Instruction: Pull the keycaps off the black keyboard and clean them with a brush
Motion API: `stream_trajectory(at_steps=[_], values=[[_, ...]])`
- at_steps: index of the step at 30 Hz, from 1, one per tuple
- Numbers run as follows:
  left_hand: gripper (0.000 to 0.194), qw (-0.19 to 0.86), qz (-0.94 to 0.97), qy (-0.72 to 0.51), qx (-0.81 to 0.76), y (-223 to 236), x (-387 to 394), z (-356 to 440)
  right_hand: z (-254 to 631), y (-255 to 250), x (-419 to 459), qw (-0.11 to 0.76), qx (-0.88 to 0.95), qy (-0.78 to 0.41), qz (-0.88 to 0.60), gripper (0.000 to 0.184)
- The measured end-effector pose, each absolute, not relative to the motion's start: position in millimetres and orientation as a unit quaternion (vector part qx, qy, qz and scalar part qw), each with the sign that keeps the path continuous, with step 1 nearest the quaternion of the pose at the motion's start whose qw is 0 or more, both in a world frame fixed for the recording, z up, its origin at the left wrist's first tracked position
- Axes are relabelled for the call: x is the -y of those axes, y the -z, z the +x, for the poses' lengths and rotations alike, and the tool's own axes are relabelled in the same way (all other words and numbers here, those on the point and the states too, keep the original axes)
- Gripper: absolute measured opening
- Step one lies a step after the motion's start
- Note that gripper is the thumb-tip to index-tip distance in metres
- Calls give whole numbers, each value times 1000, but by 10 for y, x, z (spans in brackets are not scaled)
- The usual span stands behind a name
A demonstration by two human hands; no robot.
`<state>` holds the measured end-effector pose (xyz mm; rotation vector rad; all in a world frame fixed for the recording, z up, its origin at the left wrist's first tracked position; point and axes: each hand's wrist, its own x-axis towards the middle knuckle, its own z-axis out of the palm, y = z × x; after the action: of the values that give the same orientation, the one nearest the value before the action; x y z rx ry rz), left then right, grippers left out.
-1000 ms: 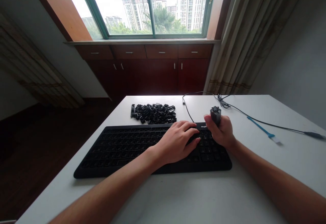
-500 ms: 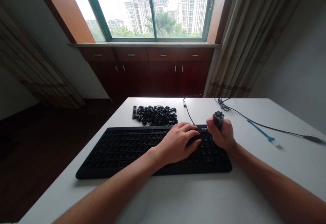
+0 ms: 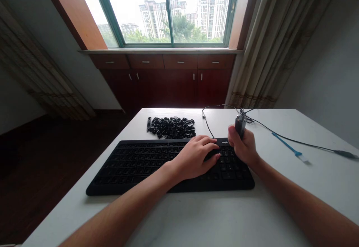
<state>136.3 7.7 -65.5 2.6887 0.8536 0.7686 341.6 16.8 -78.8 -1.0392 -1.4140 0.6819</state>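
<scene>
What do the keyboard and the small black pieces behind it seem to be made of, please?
The keyboard looks like matte black plastic, its surface dull. The pieces, apparently keycaps, seem moulded black plastic too, slightly glossy, though too small to be sure.

The keyboard (image 3: pixel 168 168) lies on the table (image 3: pixel 280 202), with loose keycaps (image 3: pixel 170 127) heaped just behind it at twelve o'clock. A cable (image 3: pixel 291 139) crosses the table toward three o'clock, above a flat strip (image 3: pixel 286 144) at two o'clock. The left hand (image 3: pixel 196 157) rests on the keyboard, the right hand (image 3: pixel 244 146) just beside it, around a small cylindrical tool (image 3: pixel 240 125).
</scene>
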Motion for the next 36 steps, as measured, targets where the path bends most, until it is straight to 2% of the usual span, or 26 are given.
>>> stream_trajectory(at_steps=[6, 10, 16, 20, 24, 30, 36], values=[[26, 105, 913, -265, -293, 668, -81, 1367, 3339, 789, -119, 674, 517, -311, -427, 54], [27, 101, 915, -257, -293, 662, -75, 1365, 3286, 753, -125, 627, 567, -326, -422, 53], [28, 98, 916, -254, -296, 674, -77, 1363, 3332, 679, -226, 646, 502, -355, -452, 56], [29, 94, 918, -246, -297, 661, -65, 1357, 3457, 628, -306, 581, 575, -239, -524, 49], [38, 66, 929, -217, -291, 644, -51, 1342, 3492, 629, -315, 516, 641, -149, -549, 47], [43, 51, 935, -194, -293, 640, -39, 1354, 3445, 677, -290, 501, 656, -135, -548, 46], [43, 1, 894, -219, -391, 586, -105, 1299, 3482, 699, -301, 494, 652, -160, -552, 48]])
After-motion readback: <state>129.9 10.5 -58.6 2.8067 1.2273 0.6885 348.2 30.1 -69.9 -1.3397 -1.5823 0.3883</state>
